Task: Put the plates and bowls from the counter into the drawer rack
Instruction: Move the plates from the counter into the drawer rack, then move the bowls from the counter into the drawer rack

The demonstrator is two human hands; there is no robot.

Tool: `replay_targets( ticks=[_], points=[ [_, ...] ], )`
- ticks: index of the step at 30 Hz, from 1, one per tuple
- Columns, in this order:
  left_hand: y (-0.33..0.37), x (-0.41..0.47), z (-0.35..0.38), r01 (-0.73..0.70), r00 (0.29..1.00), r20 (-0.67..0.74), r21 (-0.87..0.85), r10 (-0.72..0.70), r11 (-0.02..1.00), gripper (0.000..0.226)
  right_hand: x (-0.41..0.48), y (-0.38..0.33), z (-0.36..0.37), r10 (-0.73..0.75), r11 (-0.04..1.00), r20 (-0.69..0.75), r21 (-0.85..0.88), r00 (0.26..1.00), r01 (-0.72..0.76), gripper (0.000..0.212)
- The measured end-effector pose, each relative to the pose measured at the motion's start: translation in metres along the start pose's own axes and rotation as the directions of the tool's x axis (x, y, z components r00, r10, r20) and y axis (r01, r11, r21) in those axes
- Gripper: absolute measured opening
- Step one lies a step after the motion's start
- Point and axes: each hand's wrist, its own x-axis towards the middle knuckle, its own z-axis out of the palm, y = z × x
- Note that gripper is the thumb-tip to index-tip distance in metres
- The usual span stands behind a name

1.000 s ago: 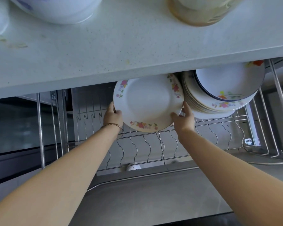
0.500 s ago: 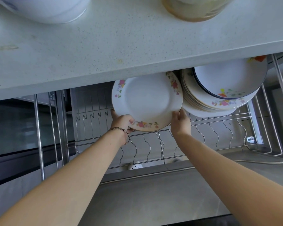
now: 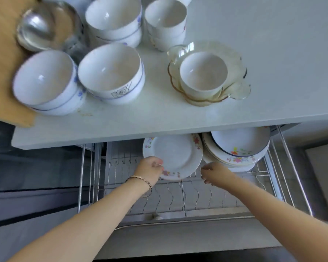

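Nearest me, both forearms reach out over the steel front of the open drawer. My left hand, with a bracelet on its wrist, grips a flowered plate, fingers curled over the rim at about the plate's seven o'clock. My right hand sits at the plate's four o'clock, fingers loosely curled and holding nothing. It looks just clear of the rim, though the blur there leaves me unsure.

The plate is tilted up, face towards me, over the back wires of the drawer rack. Its top edge is hidden under the lip of the worktop. At the plate's three o'clock, close beside it, a stack of plates leans in the same rack, with a blue-rimmed plate foremost.

Beyond, on the worktop, two stacks of blue-lined bowls stand side by side at my eleven o'clock, the left stack and the middle stack. At one o'clock a small white bowl sits inside an amber glass dish.

Farther back at twelve are another bowl stack and stacked white cups. At far ten o'clock a clear glass bowl sits by a wooden board.
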Motion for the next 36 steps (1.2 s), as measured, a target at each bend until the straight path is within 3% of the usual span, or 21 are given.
replay_targets(
  ticks=[2, 5, 7, 10, 13, 15, 18, 20, 23, 26, 29, 33, 36],
  points=[
    [0.033, -0.024, -0.014, -0.067, 0.997, -0.04, -0.114, 0.063, 0.991, 0.029, -0.033, -0.028, -0.031, -0.09, 0.992, -0.062, 0.081, 0.994, 0.095, 0.023],
    [0.084, -0.05, -0.034, -0.164, 0.984, -0.104, -0.246, 0.142, 0.955, 0.033, -0.077, -0.068, -0.076, -0.117, 0.927, -0.113, 0.345, 0.987, 0.15, 0.022],
    [0.11, -0.057, -0.046, -0.176, 0.981, -0.136, -0.349, 0.136, 0.921, 0.035, -0.095, -0.089, -0.1, -0.081, 0.844, -0.124, 0.519, 0.989, 0.134, 0.02],
    [0.135, -0.06, -0.057, -0.153, 0.985, -0.142, -0.421, 0.101, 0.894, 0.039, -0.096, -0.11, -0.119, -0.047, 0.644, -0.03, 0.763, 0.998, 0.054, 0.041],
    [0.143, -0.058, -0.063, -0.108, 0.989, -0.137, -0.453, 0.05, 0.885, 0.042, -0.084, -0.12, -0.111, -0.021, 0.495, 0.043, 0.869, 0.999, -0.027, 0.061],
    [0.139, -0.057, -0.064, -0.077, 0.992, -0.125, -0.449, 0.023, 0.89, 0.043, -0.073, -0.124, -0.097, -0.015, 0.441, 0.035, 0.897, 0.999, -0.025, 0.055],
    [0.123, -0.055, -0.065, -0.05, 0.995, -0.097, -0.423, 0.009, 0.905, 0.043, -0.061, -0.129, -0.083, -0.047, 0.33, -0.068, 0.941, 0.997, 0.08, 0.027],
    [0.113, -0.052, -0.067, -0.039, 0.998, -0.067, -0.433, 0.011, 0.9, 0.044, -0.056, -0.128, -0.079, -0.034, 0.263, -0.149, 0.953, 0.988, 0.153, 0.033],
    [0.104, -0.054, -0.07, -0.009, 1.0, 0.004, -0.514, 0.013, 0.858, 0.047, -0.064, -0.112, -0.077, -0.007, 0.312, -0.194, 0.931, 0.981, 0.187, 0.051],
    [0.098, -0.063, -0.068, 0.071, 0.992, 0.127, -0.607, 0.009, 0.792, 0.056, -0.093, -0.09, -0.07, -0.037, 0.425, -0.163, 0.89, 0.986, 0.163, 0.045],
    [0.081, -0.079, -0.066, 0.135, 0.967, 0.251, -0.634, 0.037, 0.762, 0.045, -0.129, -0.07, -0.057, -0.076, 0.538, -0.079, 0.836, 0.994, 0.107, 0.033],
    [0.026, -0.102, -0.056, 0.18, 0.948, 0.318, -0.608, 0.03, 0.773, 0.06, -0.154, -0.047, -0.028, -0.132, 0.682, 0.09, 0.731, 0.987, 0.024, 0.045],
    [-0.013, -0.119, -0.051, 0.226, 0.948, 0.318, -0.684, 0.005, 0.694, 0.055, -0.157, -0.04, 0.003, -0.126, 0.729, 0.16, 0.684, 0.979, -0.018, 0.051]
  ],
)
